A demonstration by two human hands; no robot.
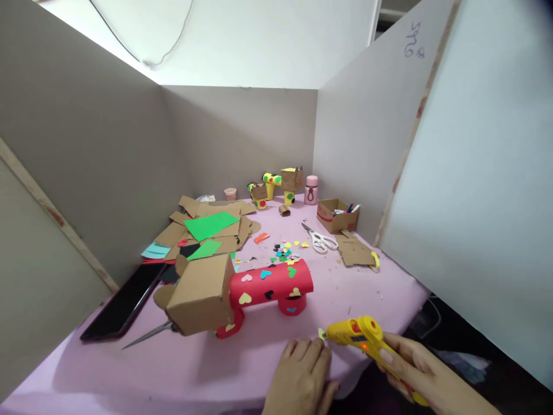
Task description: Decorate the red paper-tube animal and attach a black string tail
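Note:
My right hand is wrapped round the handle of a yellow glue gun, whose small orange light glows. Its nozzle points left and meets a small pale yellow paper cutout. That cutout is at the fingertips of my left hand, which is closed low over the table's front edge; its thumb tip is partly hidden. Beyond my hands stands a cardboard-headed animal figure with a red paper tube body, dotted with coloured paper hearts. Its box head faces left.
Loose paper cutouts, white-handled scissors and a cardboard box of pens lie farther back. Cardboard and green sheets pile up left, near a black tablet-like slab. Yellow figures and a pink flask stand behind.

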